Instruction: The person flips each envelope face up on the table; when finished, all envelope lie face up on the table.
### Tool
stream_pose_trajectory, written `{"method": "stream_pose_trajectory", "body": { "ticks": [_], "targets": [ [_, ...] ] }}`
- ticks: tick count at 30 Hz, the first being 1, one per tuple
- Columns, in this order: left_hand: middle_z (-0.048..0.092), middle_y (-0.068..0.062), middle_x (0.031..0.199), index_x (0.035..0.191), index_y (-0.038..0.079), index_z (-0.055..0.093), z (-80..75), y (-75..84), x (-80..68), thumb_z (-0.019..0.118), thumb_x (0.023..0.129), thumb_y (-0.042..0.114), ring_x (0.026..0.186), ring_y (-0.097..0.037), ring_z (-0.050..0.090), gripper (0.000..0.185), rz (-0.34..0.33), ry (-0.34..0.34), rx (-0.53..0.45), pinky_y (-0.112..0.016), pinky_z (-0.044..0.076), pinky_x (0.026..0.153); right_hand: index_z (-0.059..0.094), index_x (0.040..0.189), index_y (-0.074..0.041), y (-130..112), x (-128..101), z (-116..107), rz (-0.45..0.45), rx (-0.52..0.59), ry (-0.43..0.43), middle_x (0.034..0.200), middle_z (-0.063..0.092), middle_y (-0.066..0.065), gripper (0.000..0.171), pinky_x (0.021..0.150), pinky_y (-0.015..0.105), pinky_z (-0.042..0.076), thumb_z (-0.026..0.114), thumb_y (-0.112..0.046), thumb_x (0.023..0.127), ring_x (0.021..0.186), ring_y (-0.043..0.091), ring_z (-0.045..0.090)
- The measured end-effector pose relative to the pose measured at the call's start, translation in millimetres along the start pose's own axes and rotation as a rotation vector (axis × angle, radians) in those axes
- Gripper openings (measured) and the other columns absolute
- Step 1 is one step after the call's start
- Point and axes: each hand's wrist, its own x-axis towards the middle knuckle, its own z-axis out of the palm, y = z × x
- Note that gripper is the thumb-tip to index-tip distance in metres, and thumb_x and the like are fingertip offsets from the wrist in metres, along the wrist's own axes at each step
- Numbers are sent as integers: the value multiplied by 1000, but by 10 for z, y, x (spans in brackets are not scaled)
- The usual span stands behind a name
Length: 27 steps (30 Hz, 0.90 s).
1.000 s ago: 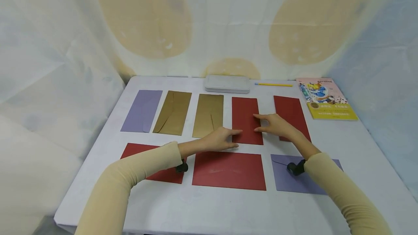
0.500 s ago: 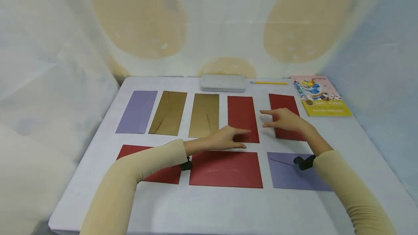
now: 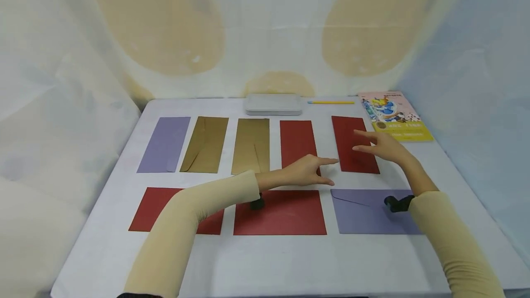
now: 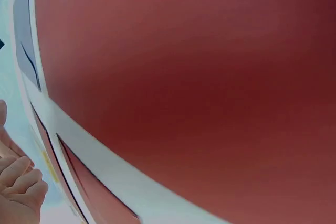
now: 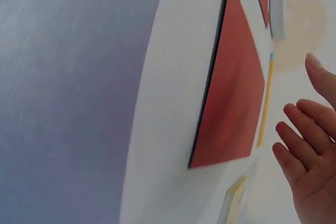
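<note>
Two rows of envelopes lie on a white table (image 3: pixel 269 266). My left hand (image 3: pixel 308 171) hovers with straight fingers pointing right, at the near right corner of the middle red envelope (image 3: pixel 296 141). My right hand (image 3: pixel 378 145) is held flat, fingers pointing left, just over the rightmost red envelope (image 3: pixel 352 144). Neither hand holds anything. In the left wrist view a wide red envelope (image 4: pixel 199 77) fills the frame and the left hand (image 4: pixel 18 192) shows loosely bent fingers. The right wrist view shows the right hand (image 5: pixel 310 166) beside the red envelope (image 5: pixel 233 87).
The back row also has a purple envelope (image 3: pixel 163 144) and two gold ones (image 3: pixel 204 144) (image 3: pixel 250 146). The front row holds a red envelope (image 3: pixel 153 208), a wide red one (image 3: pixel 279 213) and a purple one (image 3: pixel 364 213). A grey tin (image 3: pixel 273 104), yellow pencil (image 3: pixel 331 102) and book (image 3: pixel 393 116) line the far edge.
Both hands have left the middle red envelope and moved right; the right hand now hangs over the rightmost red envelope. The head view has swung slightly right.
</note>
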Motion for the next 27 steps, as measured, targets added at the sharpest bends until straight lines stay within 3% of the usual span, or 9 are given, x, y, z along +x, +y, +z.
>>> {"method": "stream_pose_trajectory", "body": {
  "ticks": [2,4,9,12,19,24,27],
  "targets": [
    [67,-5,77,144,7,45,12,18,97,73,86,35,57,-6,44,70,0,-7,8,-14,37,61,36,148,-6,61,-11,-30,27,6,24,146,35,31,74,94,68,36,65,-44,91,130,52,34],
    [70,-7,95,146,6,43,27,29,200,73,87,36,67,-7,49,73,-5,-17,24,-13,38,68,35,149,-6,123,-8,-49,63,26,47,146,34,30,74,95,68,34,63,-44,91,132,52,32],
    [65,-8,119,145,3,41,103,24,447,74,86,37,97,-9,58,76,-25,-2,72,-11,39,80,33,150,-7,293,60,-49,130,109,85,150,32,25,75,97,64,35,60,-48,93,135,48,31],
    [54,-9,138,145,2,42,150,26,565,75,85,36,117,-11,55,76,-39,15,103,-11,38,91,32,150,-6,357,85,-37,149,123,87,151,31,24,75,98,63,36,57,-48,94,135,47,30],
    [45,-10,146,146,2,39,237,-13,784,76,82,39,133,-17,42,83,-123,18,204,-17,30,105,30,149,-1,370,55,-15,164,70,60,148,31,29,75,98,63,35,52,-50,96,133,50,30],
    [39,-11,149,148,3,36,277,-2,825,75,82,43,138,-16,35,86,-192,-13,238,-19,27,108,31,149,-1,392,36,19,157,71,51,147,33,29,72,98,62,37,51,-48,98,132,50,32],
    [40,-10,149,148,2,35,282,11,822,75,83,42,136,-15,38,86,-215,-21,238,-19,29,107,32,149,-2,398,33,37,140,87,55,148,32,28,71,98,62,37,51,-47,98,132,49,33]
  ]
}}
